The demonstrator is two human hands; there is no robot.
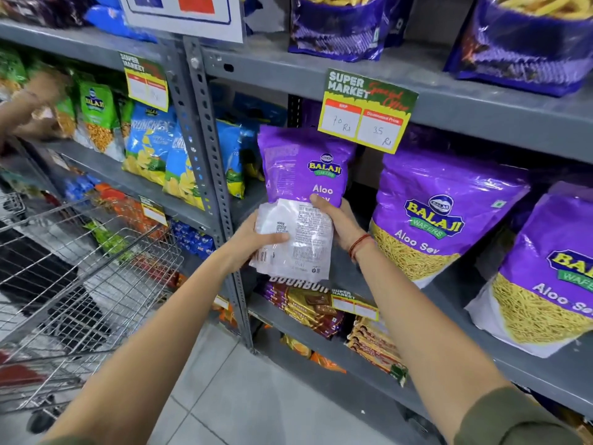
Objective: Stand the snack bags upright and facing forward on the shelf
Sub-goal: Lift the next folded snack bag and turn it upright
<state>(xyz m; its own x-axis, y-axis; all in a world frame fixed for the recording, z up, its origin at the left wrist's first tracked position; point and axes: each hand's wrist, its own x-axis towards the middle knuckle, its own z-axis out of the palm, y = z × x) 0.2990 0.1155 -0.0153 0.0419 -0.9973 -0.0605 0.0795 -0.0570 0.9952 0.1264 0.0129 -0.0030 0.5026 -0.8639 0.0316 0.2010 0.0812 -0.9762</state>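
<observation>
Both hands hold one purple snack bag [303,175] in front of the grey shelf [449,101], at the left end of the purple row. Its front reads "BALAJI WAFERS" and "Aloo", the next word hidden under the thumb; a white panel [295,239] of fine print and a barcode lies across its lower part, too small to read. The left hand [256,240] is clamped on the panel's left edge, thumb on top. The right hand [340,220] grips the bag's right side, thumb over the front, a red thread at the wrist. To the right two more bags [442,216] stand upright and face forward, marked "BALAJI WAFERS Aloo Sev", with pale yellow sev printed or showing in their lower halves. Above the held bag hangs a price tag [367,114]: "SUPER MARKET", "MRP 70 Rs", "Discounted Price 35 Rs". The shelf above carries purple bags [340,30] of yellow sticks. Further left stand blue bags [150,142] that seem to read "CRUNCHEX" and green "BALAJI" bags [96,117], where another person's hand [35,104] reaches in. Below lie brown "BOURBON" packs [305,303]. A wire trolley [73,284] stands at the left.
</observation>
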